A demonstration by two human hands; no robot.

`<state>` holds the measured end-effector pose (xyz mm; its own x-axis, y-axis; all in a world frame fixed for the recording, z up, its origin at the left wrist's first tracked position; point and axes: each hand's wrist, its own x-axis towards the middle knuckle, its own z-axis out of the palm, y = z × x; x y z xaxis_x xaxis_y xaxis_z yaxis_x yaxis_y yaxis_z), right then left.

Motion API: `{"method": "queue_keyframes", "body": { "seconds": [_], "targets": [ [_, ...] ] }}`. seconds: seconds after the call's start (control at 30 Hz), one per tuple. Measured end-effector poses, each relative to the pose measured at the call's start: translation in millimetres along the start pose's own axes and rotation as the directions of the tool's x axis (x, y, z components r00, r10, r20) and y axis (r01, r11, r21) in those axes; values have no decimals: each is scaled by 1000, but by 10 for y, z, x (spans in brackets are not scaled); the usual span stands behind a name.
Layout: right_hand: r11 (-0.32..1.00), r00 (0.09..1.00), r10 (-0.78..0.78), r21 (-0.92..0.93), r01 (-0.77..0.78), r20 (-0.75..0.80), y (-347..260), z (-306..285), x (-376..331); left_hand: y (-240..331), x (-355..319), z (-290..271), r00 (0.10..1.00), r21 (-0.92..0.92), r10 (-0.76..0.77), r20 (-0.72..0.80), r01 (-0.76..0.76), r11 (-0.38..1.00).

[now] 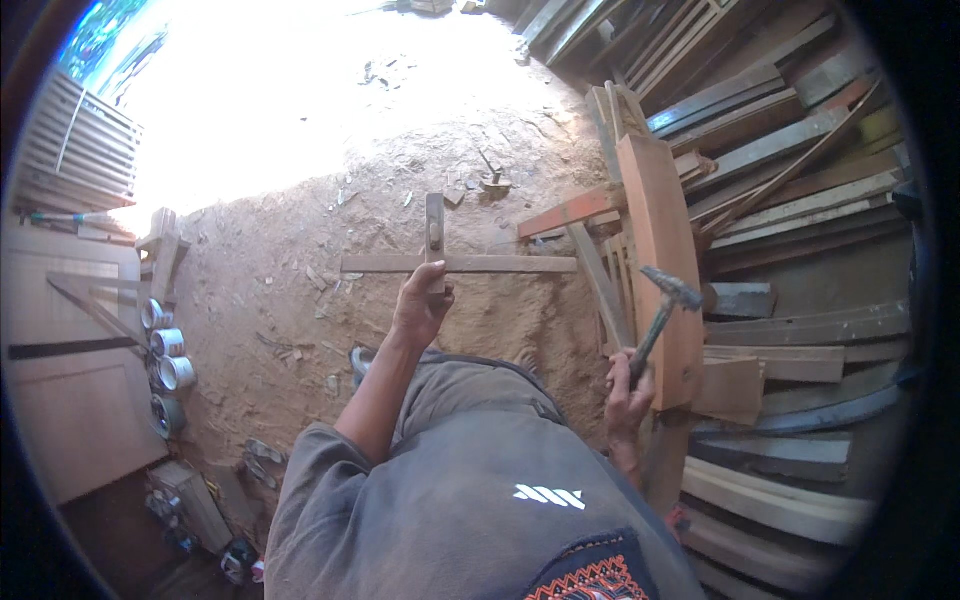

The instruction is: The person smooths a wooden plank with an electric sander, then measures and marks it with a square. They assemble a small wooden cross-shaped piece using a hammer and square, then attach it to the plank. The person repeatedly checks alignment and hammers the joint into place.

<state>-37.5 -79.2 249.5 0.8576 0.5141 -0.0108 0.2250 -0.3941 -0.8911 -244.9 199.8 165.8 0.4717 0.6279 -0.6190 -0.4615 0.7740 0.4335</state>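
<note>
My left hand (424, 305) is closed around the near end of a narrow wooden hand plane (435, 215), a dark block with a slot in its upper face. A long thin wooden bar (510, 264) runs crosswise at the plane; whether the two are joined I cannot tell. Over on the right, my right hand (628, 392) grips a hammer (660, 318) by its handle, head up and pointing away from me. The hammer is over or next to a thick reddish timber beam (665, 230), and I cannot tell whether they touch.
Stacked boards (800, 225) fill the right side. An orange-red wooden piece (570, 210) juts from the beam's supports. Wood shavings and scraps litter the dirt floor (260, 240). White cans (176, 373) and wooden panels (75, 410) stand at the left. Bright light washes out the far ground.
</note>
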Motion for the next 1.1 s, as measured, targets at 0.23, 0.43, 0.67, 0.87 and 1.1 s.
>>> {"method": "queue_keyframes", "body": {
  "seconds": [0.23,0.43,0.67,0.87,1.1],
  "targets": [
    [972,919,-66,234,-30,390,-72,-761,140,-1000,-365,497,997,121,82,-15,-80,989],
    [877,762,-420,3,481,493,-51,-1097,367,-1757,-749,654,995,236,53,-85,-32,971],
    [808,712,-579,161,567,397,-122,-1259,404,-2087,-1058,895,992,293,107,-73,-81,953],
    [834,689,-467,16,552,554,-102,-1278,398,-2202,-1066,1012,995,240,99,19,-100,966],
    [811,693,-396,-124,571,603,-23,-1313,347,-2187,-1064,1070,985,242,78,156,-115,963]
  ]
}}
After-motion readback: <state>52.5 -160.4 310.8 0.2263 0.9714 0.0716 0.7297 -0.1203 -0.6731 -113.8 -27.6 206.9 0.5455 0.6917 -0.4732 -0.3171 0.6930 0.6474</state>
